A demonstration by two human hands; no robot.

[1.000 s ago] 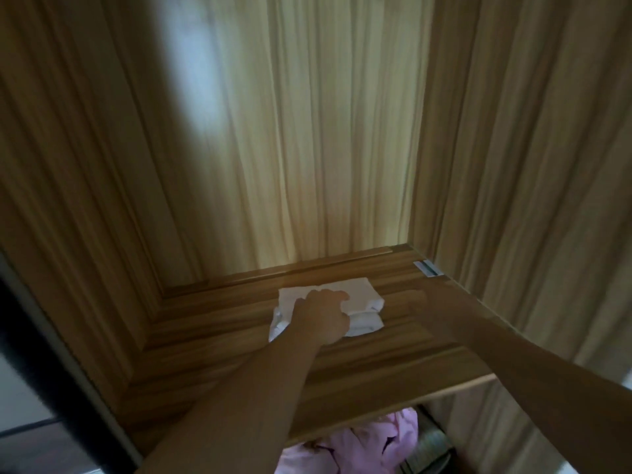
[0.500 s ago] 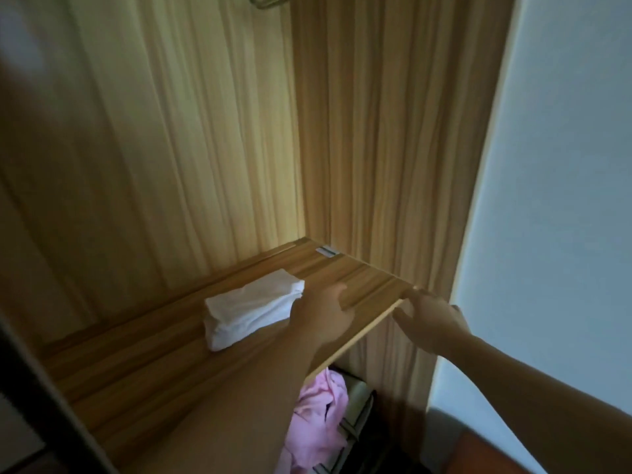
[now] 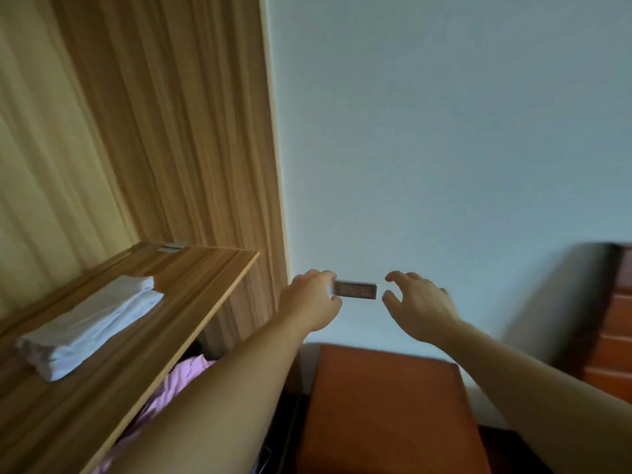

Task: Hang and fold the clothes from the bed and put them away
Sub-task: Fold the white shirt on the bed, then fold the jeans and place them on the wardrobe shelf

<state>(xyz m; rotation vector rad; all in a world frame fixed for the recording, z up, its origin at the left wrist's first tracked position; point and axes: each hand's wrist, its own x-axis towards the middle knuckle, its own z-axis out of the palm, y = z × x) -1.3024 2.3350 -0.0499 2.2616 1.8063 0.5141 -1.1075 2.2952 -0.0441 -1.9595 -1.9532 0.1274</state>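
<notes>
Folded white garment [image 3: 90, 328] lies flat on the wardrobe shelf [image 3: 191, 302], long axis running from the near-left front edge toward the back right corner. Left hand [image 3: 313, 301] and right hand [image 3: 419, 307] are raised before the wall [image 3: 444, 131], fingers loosely spread, holding nothing.

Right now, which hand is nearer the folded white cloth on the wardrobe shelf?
Left. The left hand is out past the shelf's front edge, to the right of the folded white cloth. The right hand is farther right still, in front of the wall.
</notes>
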